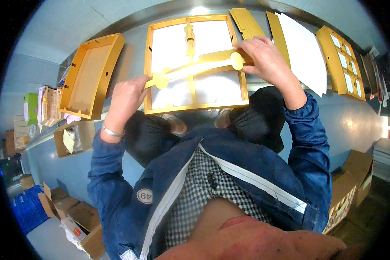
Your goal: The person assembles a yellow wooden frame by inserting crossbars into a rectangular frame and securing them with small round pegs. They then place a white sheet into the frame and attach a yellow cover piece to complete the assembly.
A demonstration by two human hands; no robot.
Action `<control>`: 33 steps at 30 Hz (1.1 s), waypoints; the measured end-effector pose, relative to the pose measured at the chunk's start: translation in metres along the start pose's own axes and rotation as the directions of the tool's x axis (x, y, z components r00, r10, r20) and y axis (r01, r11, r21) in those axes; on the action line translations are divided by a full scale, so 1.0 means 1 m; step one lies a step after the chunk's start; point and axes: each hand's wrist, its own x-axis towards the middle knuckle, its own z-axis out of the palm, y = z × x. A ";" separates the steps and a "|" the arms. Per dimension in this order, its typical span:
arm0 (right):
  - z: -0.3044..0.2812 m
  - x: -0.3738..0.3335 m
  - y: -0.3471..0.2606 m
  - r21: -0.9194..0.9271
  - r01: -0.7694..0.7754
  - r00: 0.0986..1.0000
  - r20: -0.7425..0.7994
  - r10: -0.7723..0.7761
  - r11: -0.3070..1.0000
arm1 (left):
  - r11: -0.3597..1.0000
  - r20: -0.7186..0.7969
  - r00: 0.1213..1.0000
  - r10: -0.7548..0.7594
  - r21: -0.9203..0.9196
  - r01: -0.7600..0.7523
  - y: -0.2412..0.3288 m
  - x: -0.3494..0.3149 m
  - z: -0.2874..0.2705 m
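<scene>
A yellow cardboard divider strip (199, 68) with rounded tabs stretches between my two hands. My left hand (128, 96) is closed on its left end, and my right hand (268, 58) pinches its other end. Beneath the strip lies a shallow yellow cardboard box (196, 105) with a white, shiny bottom. Inside it, another yellow divider (190, 37) runs from the far wall toward the near one. The held strip crosses over this divider at a slant; whether the two touch, I cannot tell.
Left of the box is another open yellow tray (87, 78). On the right lie flat yellow cardboard pieces (248, 25), white sheets (302, 52) and a yellow box divided into several compartments (344, 65). A small carton (89, 134) is at the left; larger cartons (76, 210) stand lower left.
</scene>
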 end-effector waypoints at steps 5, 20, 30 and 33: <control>0.006 -0.008 0.001 0.009 0.060 0.997 0.038 -0.061 0.998 | 0.989 -0.115 0.993 -0.023 -0.146 0.006 -0.004 0.004 0.007; 0.060 0.171 -0.091 0.226 0.183 0.932 0.271 -0.243 0.957 | 0.972 -0.114 0.993 -0.009 -0.236 -0.018 -0.062 0.074 0.087; 0.209 0.278 -0.044 0.151 0.141 0.932 0.314 -0.182 0.979 | 0.773 -0.269 0.783 -0.561 -0.509 0.379 -0.138 0.100 0.169; 0.257 0.296 -0.024 0.219 0.107 0.913 0.364 -0.183 0.970 | 0.619 0.141 0.741 -0.657 -0.461 0.636 -0.143 0.111 0.172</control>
